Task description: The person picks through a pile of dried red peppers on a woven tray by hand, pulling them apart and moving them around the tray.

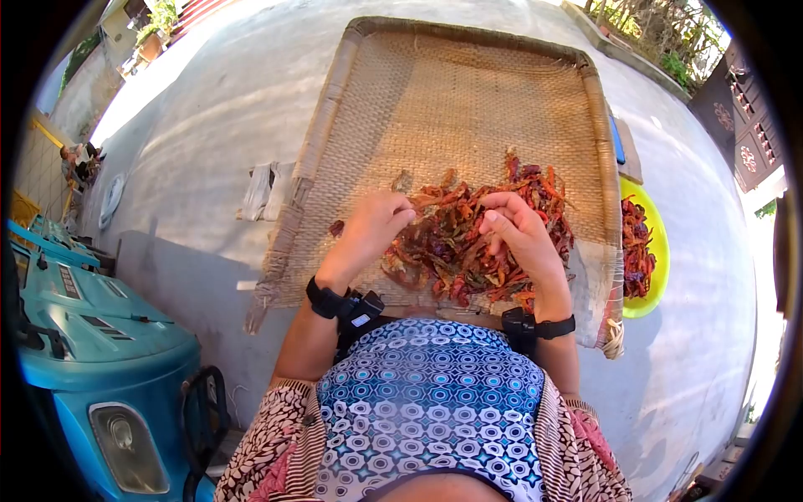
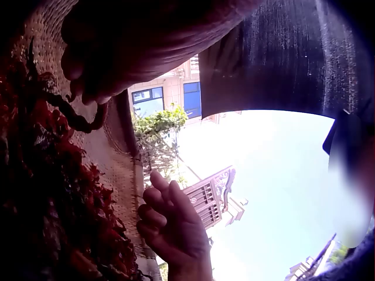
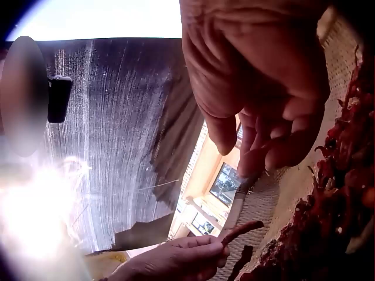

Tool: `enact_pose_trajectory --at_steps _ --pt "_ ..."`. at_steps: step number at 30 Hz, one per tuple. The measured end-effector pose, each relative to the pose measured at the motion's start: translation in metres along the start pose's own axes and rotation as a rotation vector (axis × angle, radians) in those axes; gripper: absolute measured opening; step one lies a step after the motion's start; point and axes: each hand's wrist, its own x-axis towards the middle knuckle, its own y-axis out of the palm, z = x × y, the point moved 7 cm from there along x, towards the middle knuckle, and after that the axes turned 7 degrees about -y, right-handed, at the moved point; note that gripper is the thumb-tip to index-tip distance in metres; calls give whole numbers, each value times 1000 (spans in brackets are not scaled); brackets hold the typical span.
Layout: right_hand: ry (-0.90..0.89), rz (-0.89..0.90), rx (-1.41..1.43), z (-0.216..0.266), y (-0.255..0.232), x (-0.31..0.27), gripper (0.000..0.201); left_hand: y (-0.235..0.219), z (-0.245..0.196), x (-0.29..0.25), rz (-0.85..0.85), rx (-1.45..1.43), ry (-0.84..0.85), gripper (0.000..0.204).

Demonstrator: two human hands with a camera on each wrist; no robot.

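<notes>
My left hand [image 1: 375, 227] is over the left part of a heap of dried chilies [image 1: 452, 238]. Thumb and fingertips pinch one dried chili [image 2: 76, 119], a twisted piece that hangs below the fingers in the left wrist view. From the right wrist view the same chili [image 3: 241, 231] juts out past the fingertips. To the right, my right hand [image 1: 525, 238] hovers above the heap, its fingers loosely bent and nothing plainly visible between them. The heap lies on the near half of a large woven tray [image 1: 468, 92].
Beside the tray's right edge stands a yellow-green basin [image 1: 657, 238] with more dried chilies. A turquoise vehicle [image 1: 109, 351] is at my left. Pale cloth strips [image 1: 261, 191] lie left of the tray on the concrete floor [image 1: 209, 142]. Far left, another person [image 1: 79, 163] sits.
</notes>
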Motion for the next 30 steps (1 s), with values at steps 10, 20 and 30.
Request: enact_pose_trajectory --at_steps 10,20,30 --pt "12 136 -276 -5 31 1 17 13 -9 -7 204 -257 -14 21" --pt "-194 -615 429 -7 -119 -25 26 13 6 -2 18 107 -41 18" --pt "-189 -459 388 -1 -79 -22 21 22 -1 -4 -18 105 26 13"
